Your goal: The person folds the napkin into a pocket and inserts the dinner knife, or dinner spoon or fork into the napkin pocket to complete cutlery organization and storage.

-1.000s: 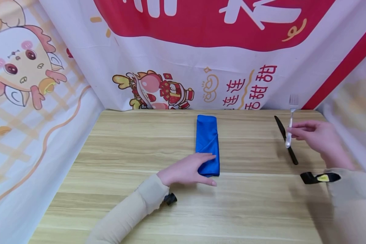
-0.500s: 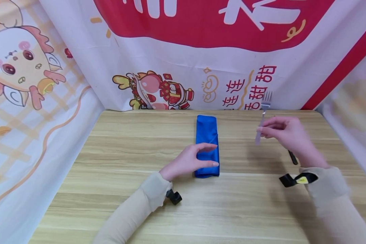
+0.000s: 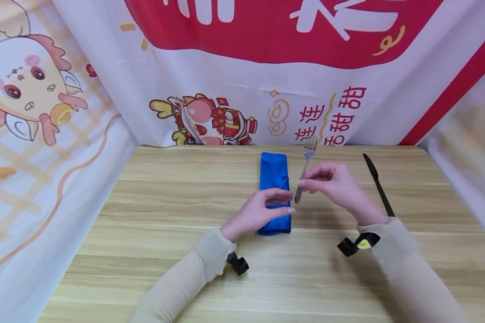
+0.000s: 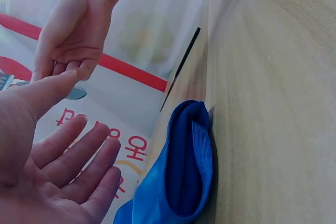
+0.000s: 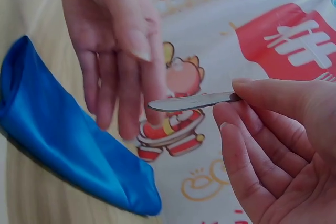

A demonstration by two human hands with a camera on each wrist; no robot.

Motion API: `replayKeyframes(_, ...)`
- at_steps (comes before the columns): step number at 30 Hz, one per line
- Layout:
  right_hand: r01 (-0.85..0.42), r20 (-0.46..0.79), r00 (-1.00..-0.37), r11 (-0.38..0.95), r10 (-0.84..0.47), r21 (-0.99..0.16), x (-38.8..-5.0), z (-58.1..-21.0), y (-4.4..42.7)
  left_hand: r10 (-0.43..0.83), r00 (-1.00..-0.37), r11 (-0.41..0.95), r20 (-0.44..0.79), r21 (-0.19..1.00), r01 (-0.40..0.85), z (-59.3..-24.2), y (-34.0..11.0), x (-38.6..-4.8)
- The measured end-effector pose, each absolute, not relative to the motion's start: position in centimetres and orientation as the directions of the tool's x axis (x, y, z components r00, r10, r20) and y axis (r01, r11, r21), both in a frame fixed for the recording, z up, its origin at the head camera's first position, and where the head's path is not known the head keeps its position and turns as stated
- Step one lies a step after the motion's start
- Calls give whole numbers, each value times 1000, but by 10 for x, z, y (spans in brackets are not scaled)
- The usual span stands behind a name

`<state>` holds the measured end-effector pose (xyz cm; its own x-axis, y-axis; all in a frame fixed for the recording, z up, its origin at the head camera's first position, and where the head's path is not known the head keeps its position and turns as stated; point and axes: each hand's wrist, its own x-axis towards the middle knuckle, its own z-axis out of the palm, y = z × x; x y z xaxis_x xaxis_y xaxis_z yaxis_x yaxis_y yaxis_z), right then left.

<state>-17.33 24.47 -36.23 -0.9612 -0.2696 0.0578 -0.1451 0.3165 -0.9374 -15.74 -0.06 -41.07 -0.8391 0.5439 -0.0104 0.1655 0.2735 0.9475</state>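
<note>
My right hand (image 3: pixel 339 186) pinches a silver fork (image 3: pixel 304 171) by its handle between thumb and fingertips, tines pointing away from me, above the table. My left hand (image 3: pixel 256 211), fingers extended and thumb apart, hovers over the near half of a folded blue cloth (image 3: pixel 273 170). In the right wrist view the fork's handle (image 5: pixel 191 102) points toward the left fingers (image 5: pixel 123 90); I cannot tell whether they touch it. The left wrist view shows the blue cloth (image 4: pixel 181 166) folded like a flat sleeve, below the left hand. Most of the fork is hidden there.
A black knife (image 3: pixel 380 186) lies on the wooden table (image 3: pixel 165 202) to the right, its lower end close to the right sleeve. A printed fabric backdrop (image 3: pixel 234 76) hangs behind the table's back edge and along both sides.
My right hand has carried the fork leftward from above the knife to beside the blue cloth, uncovering the knife. My left hand has shifted slightly right, toward the fork.
</note>
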Motion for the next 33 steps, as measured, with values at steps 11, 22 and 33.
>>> replayKeyframes(11,-142,47,-950,291,-309,-946,-173,-370,223,472,-879,259,61,944,205,-410,1,-159)
replayKeyframes(22,-103,28,-958,254,-284,-962,-173,-369,219,463,-883,269,84,935,230,-410,-2,-158)
replayKeyframes(33,-146,104,-971,190,-213,-971,-174,-359,220,463,-882,314,85,915,253,-410,-3,-156)
